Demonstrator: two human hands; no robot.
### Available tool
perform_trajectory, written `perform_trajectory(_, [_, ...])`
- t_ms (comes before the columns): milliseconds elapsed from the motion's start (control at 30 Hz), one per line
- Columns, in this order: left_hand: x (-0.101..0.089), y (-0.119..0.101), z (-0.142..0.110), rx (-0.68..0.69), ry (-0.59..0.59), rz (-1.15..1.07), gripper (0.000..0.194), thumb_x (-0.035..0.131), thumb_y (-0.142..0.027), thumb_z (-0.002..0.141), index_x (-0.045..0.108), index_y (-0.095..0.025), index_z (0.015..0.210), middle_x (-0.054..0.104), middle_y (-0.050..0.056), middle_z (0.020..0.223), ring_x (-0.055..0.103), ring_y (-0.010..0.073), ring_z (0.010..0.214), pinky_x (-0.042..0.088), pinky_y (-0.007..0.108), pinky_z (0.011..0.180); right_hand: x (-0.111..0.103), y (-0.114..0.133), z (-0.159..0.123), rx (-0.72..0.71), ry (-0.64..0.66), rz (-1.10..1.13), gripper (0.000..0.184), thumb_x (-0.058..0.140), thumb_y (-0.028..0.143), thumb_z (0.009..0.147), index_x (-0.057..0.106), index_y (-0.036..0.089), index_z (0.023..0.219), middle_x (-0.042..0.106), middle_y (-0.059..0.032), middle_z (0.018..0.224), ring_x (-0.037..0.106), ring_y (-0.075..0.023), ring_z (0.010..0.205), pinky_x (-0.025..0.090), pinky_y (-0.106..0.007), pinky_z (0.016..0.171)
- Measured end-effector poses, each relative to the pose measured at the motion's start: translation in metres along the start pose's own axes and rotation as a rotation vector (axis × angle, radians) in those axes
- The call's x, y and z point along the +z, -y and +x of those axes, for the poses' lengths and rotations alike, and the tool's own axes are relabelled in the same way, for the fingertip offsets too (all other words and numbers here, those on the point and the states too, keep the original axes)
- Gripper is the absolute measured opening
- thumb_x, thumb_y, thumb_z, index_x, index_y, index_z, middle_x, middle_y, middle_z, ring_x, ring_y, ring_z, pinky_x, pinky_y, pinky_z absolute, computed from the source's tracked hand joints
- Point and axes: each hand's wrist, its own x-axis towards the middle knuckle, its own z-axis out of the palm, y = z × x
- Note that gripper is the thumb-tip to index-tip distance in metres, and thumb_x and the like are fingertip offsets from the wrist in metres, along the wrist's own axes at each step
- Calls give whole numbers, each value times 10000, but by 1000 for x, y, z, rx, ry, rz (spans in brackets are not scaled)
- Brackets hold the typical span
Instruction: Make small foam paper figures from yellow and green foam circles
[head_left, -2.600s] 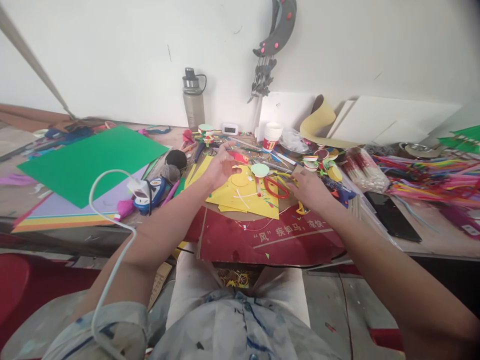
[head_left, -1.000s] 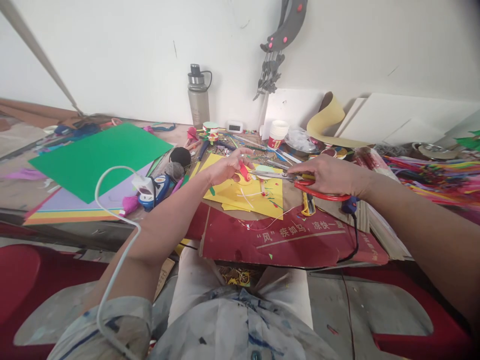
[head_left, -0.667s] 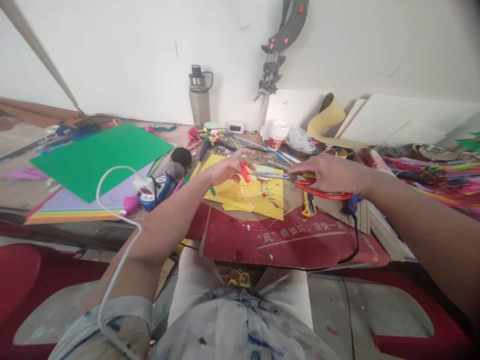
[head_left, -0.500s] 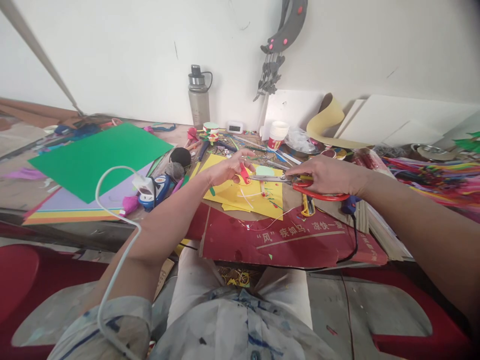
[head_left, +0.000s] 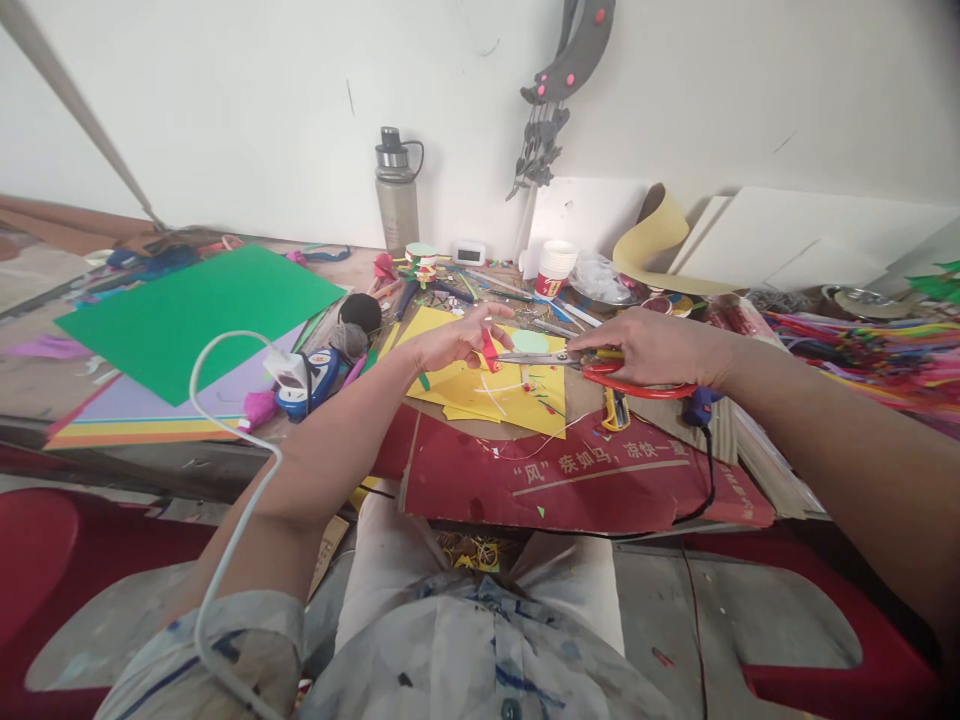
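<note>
My left hand (head_left: pixel 450 340) pinches a small red paper piece (head_left: pixel 489 350) above the yellow sheets (head_left: pixel 480 385) on the cluttered table. My right hand (head_left: pixel 652 345) grips red-handled scissors (head_left: pixel 622 378), fingers through the loops. The metal blades (head_left: pixel 532 357) point left and meet the red piece. A pale green paper disc (head_left: pixel 531 341) lies just behind the blades. Both hands hover over a red printed cardboard sheet (head_left: pixel 570 480) that overhangs the table's front edge.
A big green sheet (head_left: pixel 195 315) over purple and yellow paper lies at left, with a blue glue gun (head_left: pixel 304 378) and its white cable (head_left: pixel 217 440). A grey bottle (head_left: pixel 396 205), paper cups (head_left: pixel 553 268), pipe cleaners (head_left: pixel 862 345) and white boards (head_left: pixel 787 245) line the back and right. Red chairs stand below.
My right hand took up the red-handled scissors from the yellow sheets and brought the blades to the red piece held by my left hand. Over the last second the blades crept slightly left.
</note>
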Motion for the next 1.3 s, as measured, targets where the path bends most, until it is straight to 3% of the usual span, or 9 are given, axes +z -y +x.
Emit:
perform_trajectory(200, [1,0,1,-48,15,36,913,614,-266,613,451,-286,1511,708,69,1222,642,144,782,408,285,652,-3,-3,0,-79,3,50,506,667,197,878,832,316,1342,867,-72,1163,797,-308,997,632,-444,896])
perform_trajectory(633, [4,-2,0,-63,65,119,889,594,-269,618,446,-328,1493,687,55,1229,586,172,871,396,266,653,-1,-2,0,-49,52,52,528,653,188,876,823,306,1361,858,-89,1201,792,-326,984,616,-471,872])
perform_trajectory(867, [7,-2,0,-35,82,142,868,568,-232,605,456,-318,1461,686,40,1145,550,184,867,395,268,639,-2,1,0,-57,55,35,453,657,241,912,836,316,1322,862,-90,1112,781,-326,951,597,-480,865])
perform_trajectory(1300, [12,-7,-1,-58,61,143,870,575,-245,590,460,-294,1451,684,45,1157,531,188,872,381,297,678,1,1,-2,-60,65,57,521,640,162,857,837,302,1319,861,-83,1192,794,-322,996,613,-463,896])
